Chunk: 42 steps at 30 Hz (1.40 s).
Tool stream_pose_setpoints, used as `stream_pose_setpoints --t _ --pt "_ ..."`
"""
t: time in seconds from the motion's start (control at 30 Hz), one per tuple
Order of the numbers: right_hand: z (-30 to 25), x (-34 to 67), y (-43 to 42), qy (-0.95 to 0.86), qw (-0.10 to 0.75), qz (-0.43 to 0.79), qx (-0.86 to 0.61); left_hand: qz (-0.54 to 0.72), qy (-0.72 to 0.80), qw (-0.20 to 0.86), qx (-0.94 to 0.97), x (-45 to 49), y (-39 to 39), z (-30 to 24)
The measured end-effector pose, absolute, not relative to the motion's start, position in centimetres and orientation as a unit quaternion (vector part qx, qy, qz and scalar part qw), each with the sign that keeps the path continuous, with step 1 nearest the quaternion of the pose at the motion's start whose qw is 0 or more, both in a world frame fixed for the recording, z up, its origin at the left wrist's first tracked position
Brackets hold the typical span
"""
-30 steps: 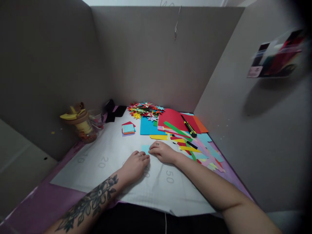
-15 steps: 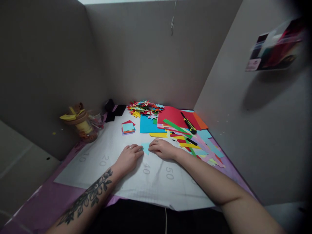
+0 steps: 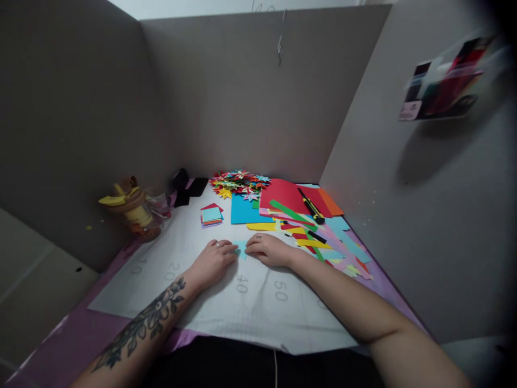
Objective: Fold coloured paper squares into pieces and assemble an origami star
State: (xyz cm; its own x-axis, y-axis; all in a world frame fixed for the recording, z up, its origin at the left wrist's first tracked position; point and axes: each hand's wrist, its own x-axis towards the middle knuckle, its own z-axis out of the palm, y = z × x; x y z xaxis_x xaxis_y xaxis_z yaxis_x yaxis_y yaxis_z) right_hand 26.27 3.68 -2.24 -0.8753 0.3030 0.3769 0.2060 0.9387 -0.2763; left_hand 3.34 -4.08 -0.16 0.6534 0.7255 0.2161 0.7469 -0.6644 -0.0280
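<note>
Left hand has shifted over the past second: earlier its fingertips lay at the near side of the small light-blue paper piece, half covering the grey printed number 40. Now it sits further left, number fully uncovered, index fingertip reaching the paper's left edge. Right hand nearly unmoved, fingertips at the paper's right edge.

Paper's outline also altered. Looked squarish a second ago; its near side now tapers to a point. Judgement: the piece has been turned or folded, so the shaping seems under way. Which of the two, cannot tell; fingers hide both edges.

Hand states: both loosely curled, fingers bent downward, neither clenched. Whether either pinches the paper or only presses it, cannot tell.

Paper's position: between the two hands, on the large white numbered sheet, just far of the 40. Beyond it to the left, the stack of small coloured paper squares; to the right, the black-and-yellow utility knife on red paper. Neither hand touches these.
</note>
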Motion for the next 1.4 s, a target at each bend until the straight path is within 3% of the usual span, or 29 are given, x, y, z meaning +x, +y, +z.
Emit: stream_pose_setpoints --t 0.2,0.4,0.7,0.8,1.0,1.4 --pt "-2.3 26.3 3.6 -0.960 0.214 0.120 -0.133 -0.079 -0.400 0.071 -0.910 3.2 -3.8 -0.2" --pt "-2.2 26.3 3.7 -0.964 0.202 0.117 -0.126 -0.106 -0.367 0.016 -0.924 3.1 -2.2 0.0" --pt "-2.2 26.7 3.7 -0.971 0.179 0.100 -0.125 -0.205 -0.357 -0.229 -0.882 3.8 2.4 -0.9" --pt "-2.2 26.7 3.6 -0.973 0.181 0.083 -0.118 -0.218 -0.285 -0.290 -0.887 3.5 3.0 -1.3" --pt "-1.8 26.1 3.0 -0.980 0.162 0.033 -0.115 -0.235 -0.279 -0.279 -0.888 2.0 2.4 -1.7" --pt "-0.9 25.6 2.0 -0.988 0.106 0.046 -0.103 -0.202 -0.343 -0.292 -0.870 1.7 1.8 -0.6"
